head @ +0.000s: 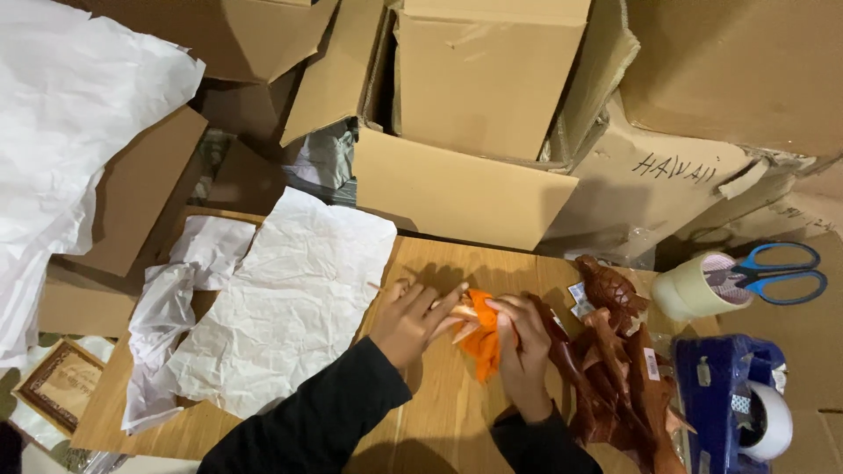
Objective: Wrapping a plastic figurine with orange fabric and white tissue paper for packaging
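Both hands meet over the light wooden tabletop [439, 421], just right of its middle, on a small orange carved figure with pale tips [480, 338]. The figure lies directly between the two hands, its long axis running roughly from the upper left, where a pale point sticks out, down to the lower right. The left hand [406, 320], in a black sleeve, comes in from the lower left with fingers stretched out and apart, the fingertips touching the figure's left end; it presses rather than clamps. The right hand [522, 351] comes up from below, wrist bent, fingers curled over the figure's right side and closed on it. Both hands are equally near, the right having the firmer hold. Just to the right lies a cluster of dark reddish-brown carved wooden figures [615, 369], touching the right hand's back. A crumpled sheet of white wrapping paper [290, 307] lies to the left, apart from the hands. Further right are a blue tape dispenser [729, 395], a roll of pale tape [694, 285] and blue-handled scissors [781, 272]. Brown cardboard boxes [483, 88] stand behind the table.
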